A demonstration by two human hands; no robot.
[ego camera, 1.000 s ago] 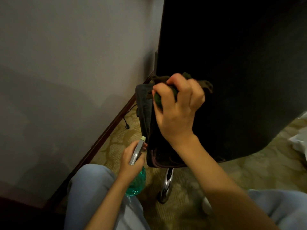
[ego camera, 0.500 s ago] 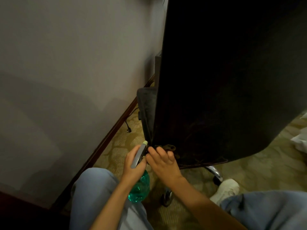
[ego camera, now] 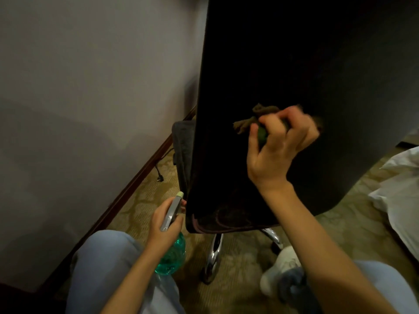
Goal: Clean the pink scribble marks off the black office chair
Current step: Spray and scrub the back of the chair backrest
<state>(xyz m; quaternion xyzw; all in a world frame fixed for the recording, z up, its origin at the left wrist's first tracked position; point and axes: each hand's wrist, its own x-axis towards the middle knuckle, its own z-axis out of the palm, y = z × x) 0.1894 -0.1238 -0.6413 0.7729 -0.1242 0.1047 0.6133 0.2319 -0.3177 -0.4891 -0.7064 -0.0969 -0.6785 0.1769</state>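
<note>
Chair: black office chair, its broad dark back filling the upper right of the view, close in front of the person and standing on carpet beside a wall.
Right fingers: the fingers are curled tight around a bunched cloth; their tips are blurred.
Right hand: the right hand is raised, holding the cloth against the middle of the chair's back.
Cloth: olive-brown cloth, with crumpled ends sticking out to the left of the thumb and touching the black surface.
Left fingers: wrapped around the grey spray head of a bottle.
Left hand: the left hand is low, just beside the lower left corner of the chair's back.
Bottle: teal see-through bottle, held upright below the hand, with its pale nozzle tip pointing up near the chair's edge.
Marks: faint pink marks loop along the bottom edge of the chair's back, well below the cloth.
Base: shiny chrome legs reach out under the chair.
Person: knees in light blue trousers at bottom left and right; a white shoe sits near the chrome legs.
Floor: patterned tan carpet.
Wall: plain pale wall on the left with a dark baseboard; a black cord lies near it.
Right edge: white bedding.
</note>
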